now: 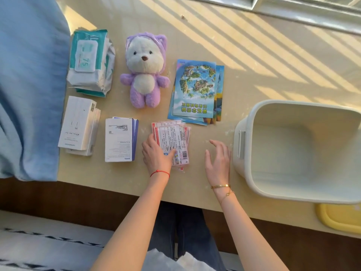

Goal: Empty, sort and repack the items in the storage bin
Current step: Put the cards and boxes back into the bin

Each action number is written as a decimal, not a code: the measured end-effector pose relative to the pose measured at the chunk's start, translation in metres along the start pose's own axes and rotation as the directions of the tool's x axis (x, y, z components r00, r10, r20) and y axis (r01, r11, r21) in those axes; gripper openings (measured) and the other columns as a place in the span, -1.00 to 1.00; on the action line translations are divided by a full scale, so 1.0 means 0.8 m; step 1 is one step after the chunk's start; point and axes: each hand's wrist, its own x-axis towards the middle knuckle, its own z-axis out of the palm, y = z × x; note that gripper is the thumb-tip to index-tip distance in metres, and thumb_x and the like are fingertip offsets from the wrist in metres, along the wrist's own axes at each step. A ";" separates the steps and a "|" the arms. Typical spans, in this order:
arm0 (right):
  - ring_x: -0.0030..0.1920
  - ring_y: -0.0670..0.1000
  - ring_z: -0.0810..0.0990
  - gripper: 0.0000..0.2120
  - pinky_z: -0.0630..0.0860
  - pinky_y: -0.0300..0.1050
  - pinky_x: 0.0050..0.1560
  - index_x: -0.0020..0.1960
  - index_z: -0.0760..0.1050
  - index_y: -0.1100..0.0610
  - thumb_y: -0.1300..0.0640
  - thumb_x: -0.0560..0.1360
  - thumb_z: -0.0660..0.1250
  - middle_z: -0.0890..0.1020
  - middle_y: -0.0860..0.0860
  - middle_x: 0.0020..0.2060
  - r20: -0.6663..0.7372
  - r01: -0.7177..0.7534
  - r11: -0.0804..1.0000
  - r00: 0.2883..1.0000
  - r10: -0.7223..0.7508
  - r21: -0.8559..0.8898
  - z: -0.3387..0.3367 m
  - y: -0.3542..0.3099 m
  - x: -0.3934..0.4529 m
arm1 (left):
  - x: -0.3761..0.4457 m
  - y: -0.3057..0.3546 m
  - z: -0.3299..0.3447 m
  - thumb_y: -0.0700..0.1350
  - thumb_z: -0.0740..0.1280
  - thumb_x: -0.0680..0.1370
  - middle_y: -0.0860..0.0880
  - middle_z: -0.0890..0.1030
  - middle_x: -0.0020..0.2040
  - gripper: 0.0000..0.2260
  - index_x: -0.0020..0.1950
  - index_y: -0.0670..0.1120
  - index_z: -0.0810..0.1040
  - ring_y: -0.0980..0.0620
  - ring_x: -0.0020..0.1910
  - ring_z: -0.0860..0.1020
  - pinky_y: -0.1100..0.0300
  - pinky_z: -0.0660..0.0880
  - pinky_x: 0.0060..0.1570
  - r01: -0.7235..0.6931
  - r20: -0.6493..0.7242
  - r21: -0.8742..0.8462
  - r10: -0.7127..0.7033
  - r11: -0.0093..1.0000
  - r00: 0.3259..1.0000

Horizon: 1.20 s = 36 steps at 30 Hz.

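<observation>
The white storage bin [254, 173] stands empty at the right of the table. Laid out to its left are a stack of wet-wipe packs [91, 61], a purple and white plush bear [145, 71], blue leaflets [197, 90], white boxes [80, 124], a white and blue box [120, 141] and a small stack of pink sachets [173, 137]. My left hand [156, 155] rests on the sachets' near left corner, thumb on top of them. My right hand [218, 159] hovers with fingers spread between the sachets and the bin, holding nothing.
A blue cloth [29, 85] covers the table's left end. A yellow lid [340, 218] lies under the bin's near edge at the right. The table's front edge runs just below my wrists. A window sill [293, 10] runs along the far side.
</observation>
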 end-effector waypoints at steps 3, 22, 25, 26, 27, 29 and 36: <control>0.22 0.02 0.42 -0.71 0.28 -0.21 0.28 0.25 0.45 0.15 0.20 0.54 0.27 0.50 0.04 0.16 0.008 -0.004 1.000 1.000 0.004 0.014 -0.001 0.002 0.002 | 0.003 0.001 -0.001 -0.05 0.60 0.25 -0.15 0.50 0.23 -0.24 0.33 -0.10 0.28 -0.17 0.23 0.43 -0.07 0.42 0.18 -0.013 0.003 -0.056 0.013 0.998 1.000; 0.26 0.10 0.40 -0.61 0.25 -0.18 0.30 0.32 0.40 0.20 0.15 0.53 0.30 0.48 0.12 0.21 -0.034 -0.073 0.996 0.997 0.074 0.043 0.010 -0.024 0.073 | 0.009 0.013 -0.049 -0.35 0.48 0.36 0.02 0.35 0.37 -0.08 0.50 0.12 0.00 0.30 0.21 0.43 0.25 0.48 0.20 -0.073 0.196 -0.424 0.171 0.903 0.966; 0.29 0.11 0.34 -0.45 0.25 -0.14 0.28 0.40 0.30 0.20 0.02 0.51 0.34 0.43 0.12 0.29 -0.037 -0.176 0.984 0.984 0.177 0.011 0.018 -0.035 0.122 | 0.022 0.010 -0.068 -0.30 0.50 0.36 0.06 0.27 0.47 -0.04 0.51 0.20 -0.03 0.20 0.33 0.40 0.24 0.41 0.29 -0.066 0.211 -0.488 0.191 0.871 0.959; 0.29 0.12 0.34 -0.39 0.29 -0.08 0.28 0.43 0.26 0.21 -0.03 0.49 0.35 0.41 0.13 0.31 -0.040 -0.201 0.979 0.979 0.200 -0.017 0.021 -0.037 0.139 | 0.026 0.009 -0.073 -0.27 0.51 0.35 0.06 0.27 0.48 -0.03 0.50 0.25 -0.02 0.11 0.36 0.40 0.09 0.41 0.33 -0.051 0.222 -0.517 0.192 0.855 0.956; 0.29 0.13 0.33 -0.32 0.31 -0.03 0.29 0.44 0.23 0.21 -0.08 0.47 0.37 0.39 0.14 0.32 -0.044 -0.218 0.974 0.975 0.216 -0.052 0.025 -0.038 0.153 | 0.032 0.007 -0.076 -0.27 0.52 0.34 0.07 0.28 0.47 -0.04 0.50 0.25 0.00 0.11 0.36 0.40 0.08 0.41 0.33 -0.039 0.229 -0.547 0.193 0.836 0.954; 0.32 0.17 0.31 -0.20 0.29 0.03 0.33 0.48 0.16 0.22 -0.15 0.43 0.39 0.35 0.17 0.36 -0.052 -0.253 0.958 0.967 0.248 -0.137 0.032 -0.040 0.179 | 0.040 0.011 -0.084 -0.32 0.51 0.35 0.08 0.30 0.45 -0.06 0.51 0.17 0.04 0.19 0.34 0.40 0.35 0.41 0.25 -0.012 0.249 -0.589 0.196 0.808 0.949; 0.32 0.18 0.30 -0.11 0.28 0.03 0.27 0.47 0.16 0.18 -0.16 0.33 0.48 0.32 0.17 0.32 -0.152 -0.371 0.891 0.927 0.342 -0.261 0.057 -0.060 0.201 | 0.069 0.031 -0.093 -0.36 0.47 0.38 0.01 0.46 0.36 -0.15 0.50 0.07 0.11 0.17 0.27 0.49 0.11 0.44 0.28 0.079 0.288 -0.690 0.172 0.719 0.942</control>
